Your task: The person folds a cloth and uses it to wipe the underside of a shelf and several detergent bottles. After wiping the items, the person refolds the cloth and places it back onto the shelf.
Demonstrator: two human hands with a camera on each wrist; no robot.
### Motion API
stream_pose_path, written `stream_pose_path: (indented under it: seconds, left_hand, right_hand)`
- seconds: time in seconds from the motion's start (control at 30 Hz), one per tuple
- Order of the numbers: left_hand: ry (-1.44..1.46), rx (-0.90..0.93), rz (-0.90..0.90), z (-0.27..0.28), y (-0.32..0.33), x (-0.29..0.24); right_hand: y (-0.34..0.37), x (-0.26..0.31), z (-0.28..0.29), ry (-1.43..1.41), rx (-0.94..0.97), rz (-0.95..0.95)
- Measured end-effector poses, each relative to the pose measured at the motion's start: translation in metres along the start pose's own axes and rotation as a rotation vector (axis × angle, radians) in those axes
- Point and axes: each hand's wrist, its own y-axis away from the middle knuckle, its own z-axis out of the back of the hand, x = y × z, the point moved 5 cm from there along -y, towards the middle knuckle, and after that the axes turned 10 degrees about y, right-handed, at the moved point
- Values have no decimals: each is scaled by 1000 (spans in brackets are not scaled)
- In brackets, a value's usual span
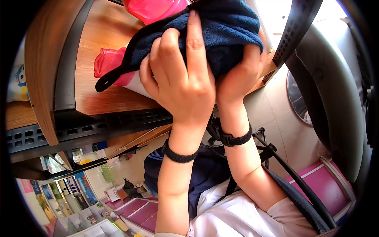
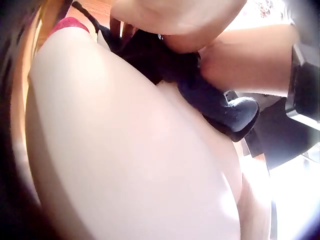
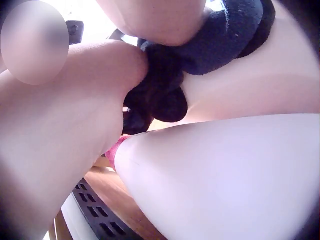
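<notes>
A dark blue towel point(image 1: 233, 23) with a black edge and hanging loop is bunched between my two hands. My left hand point(image 1: 181, 75) holds its near side, with the index finger stretched along the fabric and the other fingers bent. On the right, my right hand point(image 1: 239, 77) grips the towel's underside, its fingertips hidden in the folds. Beneath the left hand lies a white bottle-like container point(image 1: 138, 85) with a pink top point(image 1: 108, 63). In the left wrist view a smooth white surface point(image 2: 110, 135) fills the front, and the right wrist view shows the towel point(image 3: 220, 40) bunched close above a similar surface point(image 3: 225, 170).
The wooden shelf point(image 1: 92, 93) has a black perforated metal edge point(image 1: 130, 120) and a slotted upright point(image 1: 294, 31) at right. Another pink item point(image 1: 156, 10) stands at the back. A dark chair-like form point(image 1: 335, 91) is at right, and purple cabinets point(image 1: 136, 213) stand below.
</notes>
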Motion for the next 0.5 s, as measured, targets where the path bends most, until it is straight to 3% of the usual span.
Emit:
stream_pose_path:
  seconds: [0.1, 0.3, 0.4, 0.5]
  left_hand:
    - [-24, 18, 40, 4, 4, 1]
    - [-67, 62, 108, 18, 5, 5]
    - [-114, 67, 151, 23, 5, 14]
    - [-183, 136, 224, 21, 9, 32]
  right_hand:
    - [4, 6, 3, 28, -42, 54]
    - [3, 1, 0, 40, 157, 25]
    - [-1, 9, -13, 345, 297, 241]
    - [-2, 44, -32, 459, 418, 350]
